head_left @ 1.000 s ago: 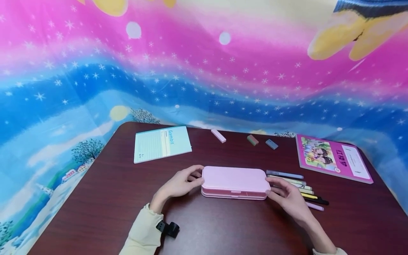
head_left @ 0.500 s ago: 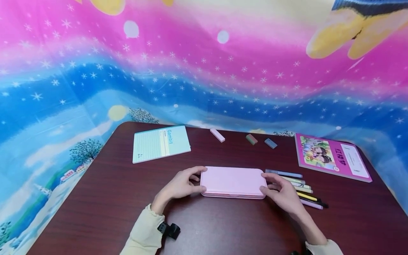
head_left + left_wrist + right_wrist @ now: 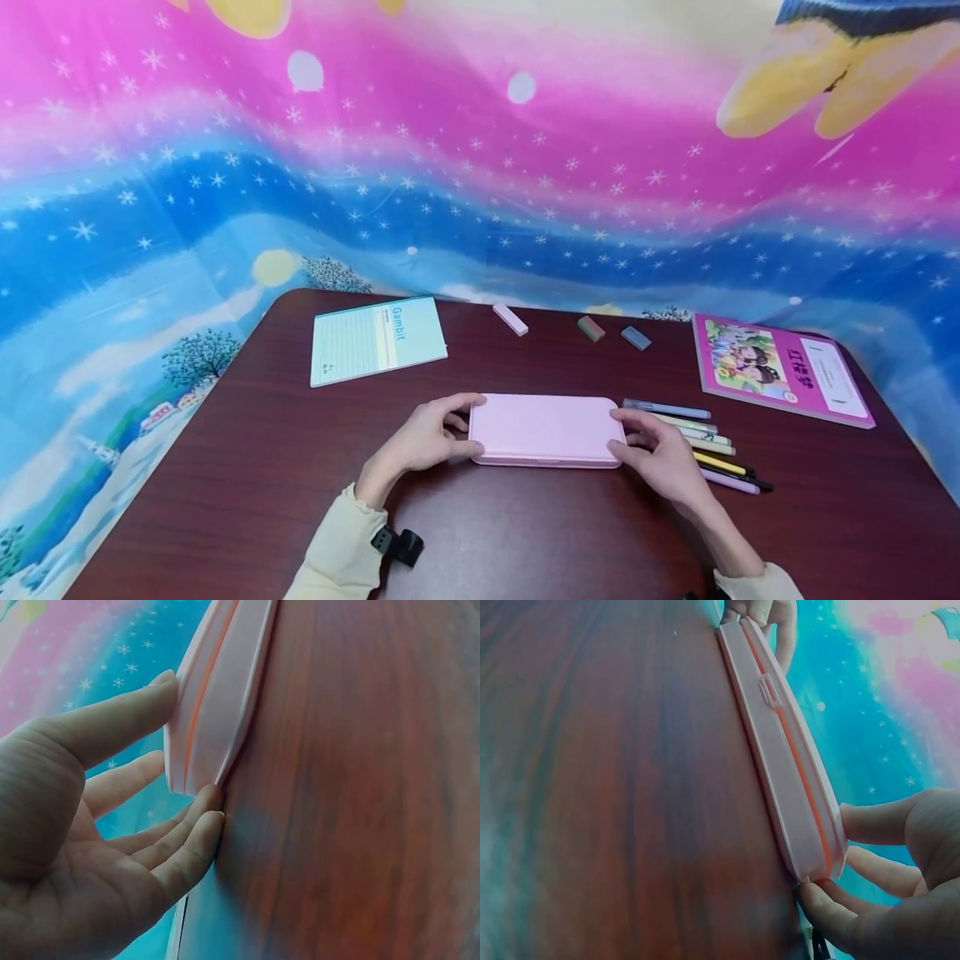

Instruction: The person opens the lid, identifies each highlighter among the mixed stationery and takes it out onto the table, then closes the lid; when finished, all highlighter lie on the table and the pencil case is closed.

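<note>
A pink pencil case [image 3: 546, 427] lies flat on the table, its lid down. My left hand [image 3: 420, 437] grips its left end, and my right hand [image 3: 663, 458] holds the right end. From the left wrist, the thumb [image 3: 135, 720] presses the lid edge of the case [image 3: 232, 697] while other fingers sit low at its end. The right wrist view shows a thin orange seam between lid and base, with a small clasp [image 3: 769, 691] on the front of the case [image 3: 784, 772]. There the right thumb [image 3: 877, 823] touches the lid side.
Several pens [image 3: 705, 446] lie right of the case, partly behind the right hand. Farther back are a green notebook [image 3: 378, 342], a pink eraser [image 3: 511, 319], a green-and-red eraser [image 3: 591, 328], a blue eraser [image 3: 636, 337] and a magenta book [image 3: 783, 371]. A printed cloth [image 3: 480, 167] hangs behind the table.
The pencil case's lid has come down, closing the gap along its front. My right hand has moved slightly left, its thumb and finger now over the lid's edge.
</note>
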`<state>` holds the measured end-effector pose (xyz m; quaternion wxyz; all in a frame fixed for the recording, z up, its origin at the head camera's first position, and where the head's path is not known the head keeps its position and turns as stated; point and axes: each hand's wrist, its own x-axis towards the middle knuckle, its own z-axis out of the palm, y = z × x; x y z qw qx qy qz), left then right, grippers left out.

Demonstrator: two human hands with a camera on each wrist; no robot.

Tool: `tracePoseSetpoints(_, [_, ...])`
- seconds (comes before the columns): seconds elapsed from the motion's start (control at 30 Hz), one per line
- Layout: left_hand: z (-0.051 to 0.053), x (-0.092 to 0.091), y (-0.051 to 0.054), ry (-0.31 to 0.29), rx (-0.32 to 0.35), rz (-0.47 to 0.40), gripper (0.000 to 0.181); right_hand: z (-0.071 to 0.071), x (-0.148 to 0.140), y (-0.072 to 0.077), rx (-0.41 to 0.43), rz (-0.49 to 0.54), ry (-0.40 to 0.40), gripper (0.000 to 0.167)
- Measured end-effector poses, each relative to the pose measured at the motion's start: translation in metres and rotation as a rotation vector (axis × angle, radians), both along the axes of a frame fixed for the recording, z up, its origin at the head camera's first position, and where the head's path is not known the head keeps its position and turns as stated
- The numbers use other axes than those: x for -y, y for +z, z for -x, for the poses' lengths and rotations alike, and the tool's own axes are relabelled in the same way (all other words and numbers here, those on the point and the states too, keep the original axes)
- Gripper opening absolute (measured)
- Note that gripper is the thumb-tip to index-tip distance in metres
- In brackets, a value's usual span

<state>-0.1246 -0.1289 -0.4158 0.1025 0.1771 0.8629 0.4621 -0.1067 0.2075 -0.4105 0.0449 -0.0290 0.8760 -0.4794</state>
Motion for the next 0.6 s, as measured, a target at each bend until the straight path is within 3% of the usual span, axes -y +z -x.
tracePoseSetpoints(0.23, [-0.001, 0.001, 0.001, -0.006, -0.036, 0.024, 0.063, -0.004, 0.006, 0.002, -0.081, -0.055, 0.010, 0.040])
tracePoseSetpoints(0.6, [-0.008, 0.003, 0.003, 0.065, 0.006, 0.024, 0.068, -0.003, 0.015, 0.004, -0.148, -0.112, 0.037, 0.038])
